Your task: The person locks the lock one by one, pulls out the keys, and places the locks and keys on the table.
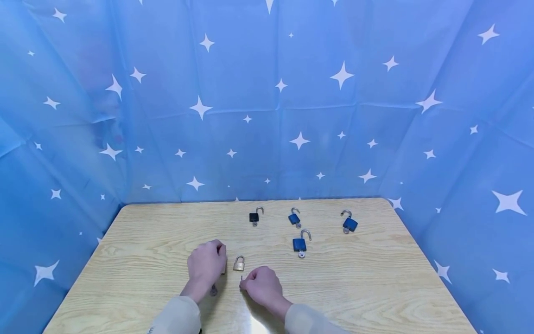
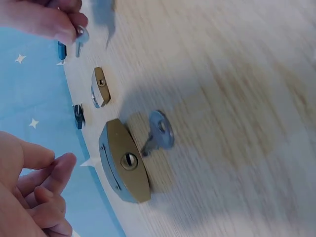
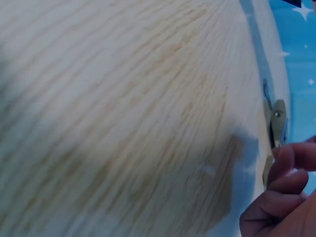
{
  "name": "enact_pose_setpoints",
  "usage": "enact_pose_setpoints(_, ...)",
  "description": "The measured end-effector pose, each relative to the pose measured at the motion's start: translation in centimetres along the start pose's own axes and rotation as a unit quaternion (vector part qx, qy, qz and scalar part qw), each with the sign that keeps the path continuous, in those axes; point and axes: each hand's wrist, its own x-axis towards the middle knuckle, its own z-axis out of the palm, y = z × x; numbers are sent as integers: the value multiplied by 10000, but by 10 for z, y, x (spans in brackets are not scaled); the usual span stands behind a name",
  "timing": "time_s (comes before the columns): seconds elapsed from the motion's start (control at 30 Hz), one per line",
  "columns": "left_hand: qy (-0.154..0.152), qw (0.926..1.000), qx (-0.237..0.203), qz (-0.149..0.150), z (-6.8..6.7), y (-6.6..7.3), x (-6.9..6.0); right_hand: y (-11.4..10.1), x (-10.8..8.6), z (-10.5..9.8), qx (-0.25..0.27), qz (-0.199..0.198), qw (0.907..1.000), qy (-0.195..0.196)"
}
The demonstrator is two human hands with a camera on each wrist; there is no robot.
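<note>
My right hand (image 1: 263, 284) pinches a small silver key (image 2: 81, 37) between thumb and fingertips, above the table. Just beyond it stands a small brass padlock (image 1: 239, 263), its shackle upward; a keyhole shows on its underside in the left wrist view. My left hand (image 1: 206, 263) hovers beside a larger brass padlock (image 2: 127, 163), mostly hidden in the head view. Its fingers are loosely curled, with nothing visible between them. A second silver key (image 2: 160, 131) lies on the wood by the larger padlock's keyhole, apart from it.
Farther back lie a black padlock (image 1: 254, 217) and three blue padlocks, one at the back (image 1: 294, 218), one nearer (image 1: 299, 244), one at right (image 1: 350, 224). Their shackles are swung out and keys sit in them. A blue star-printed curtain (image 1: 275, 139) surrounds the wooden table (image 1: 375, 287).
</note>
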Motion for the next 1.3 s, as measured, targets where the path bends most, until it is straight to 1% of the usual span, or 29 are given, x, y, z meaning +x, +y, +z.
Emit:
enact_pose_setpoints(0.13, 93, 9999, -75, -42, -3, -3, -1, -5, 2, 6, -149, -12, 9999, 44)
enact_pose_setpoints(0.27, 156, 9998, -106, -19, -2, -4, -1, -6, 5, 8, -263, -104, 9996, 92)
enact_pose_setpoints(0.43, 125, 9998, -168, -35, -1, -4, 0, -4, 6, 9, -275, -145, 9995, 17)
enact_pose_setpoints(0.53, 113, 9997, -193, -38, -1, -5, -1, -2, 6, 11, -375, -177, 9991, -12)
enact_pose_setpoints(0.63, 127, 9998, -168, -42, 0, -6, -1, -1, 7, 13, -511, -217, 9985, -9)
enact_pose_setpoints(0.83, 195, 9998, -77, -45, 0, -6, -1, 1, 11, 18, -815, -216, 9964, 119)
enact_pose_setpoints(1.3, 182, 9998, -33, -67, 4, -8, -1, -2, 9, 18, -1039, -377, 9937, 163)
